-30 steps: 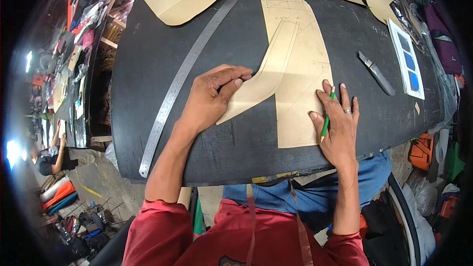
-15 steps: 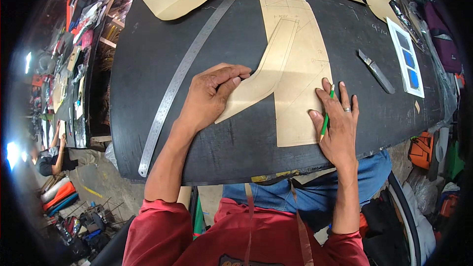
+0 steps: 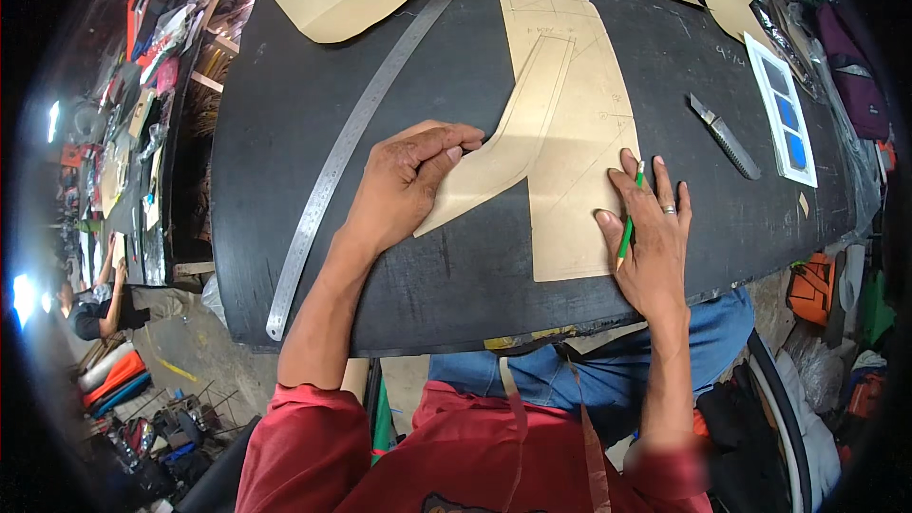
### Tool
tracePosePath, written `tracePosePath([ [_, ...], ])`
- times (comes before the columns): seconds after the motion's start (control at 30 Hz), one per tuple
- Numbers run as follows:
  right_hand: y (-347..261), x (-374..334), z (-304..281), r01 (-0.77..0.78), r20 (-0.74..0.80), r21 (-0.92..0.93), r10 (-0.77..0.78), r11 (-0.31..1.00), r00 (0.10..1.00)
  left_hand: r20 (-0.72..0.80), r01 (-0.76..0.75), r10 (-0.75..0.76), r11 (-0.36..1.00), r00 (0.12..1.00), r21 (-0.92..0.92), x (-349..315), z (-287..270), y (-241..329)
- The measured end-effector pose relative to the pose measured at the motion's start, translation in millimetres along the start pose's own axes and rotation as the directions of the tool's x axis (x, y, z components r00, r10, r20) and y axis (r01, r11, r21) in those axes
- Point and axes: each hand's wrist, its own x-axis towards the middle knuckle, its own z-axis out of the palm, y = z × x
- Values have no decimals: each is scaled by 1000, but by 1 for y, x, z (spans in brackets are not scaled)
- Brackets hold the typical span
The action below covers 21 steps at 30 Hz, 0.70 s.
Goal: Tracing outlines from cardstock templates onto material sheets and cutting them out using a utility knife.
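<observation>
Black table (image 3: 456,266) bears tan boot-shaped paper pattern (image 3: 513,147).

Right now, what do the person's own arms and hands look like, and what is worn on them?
Both forearms are bare, with red sleeves ending near the elbows. The right hand wears a silver ring on one finger; the left hand shows no ring or glove.

Tan card pattern (image 3: 579,133), green pencil (image 3: 626,233) — black table (image 3: 456,266), silver ruler (image 3: 332,180)
</observation>
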Motion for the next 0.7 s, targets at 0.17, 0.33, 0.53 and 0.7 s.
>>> tracePosePath([
  [0.17, 0, 0, -1, -8, 6, -6, 8, 1000, 1000, 8, 0, 0, 1000, 1000, -4, 0, 0, 1],
  [0.33, -1, 1, 0, -7, 3, 1, 7, 1000, 1000, 4, -6, 6, 1000, 1000, -3, 0, -1, 0],
  [0.53, 0, 1, 0, -8, 0, 3, 8, 1000, 1000, 10, -5, 5, 1000, 1000, -6, 1, -1, 0],
  [0.7, 1, 0, 0, -5, 0, -2, 5, 1000, 1000, 5, 2, -2, 1000, 1000, -15, 1, 0, -1],
])
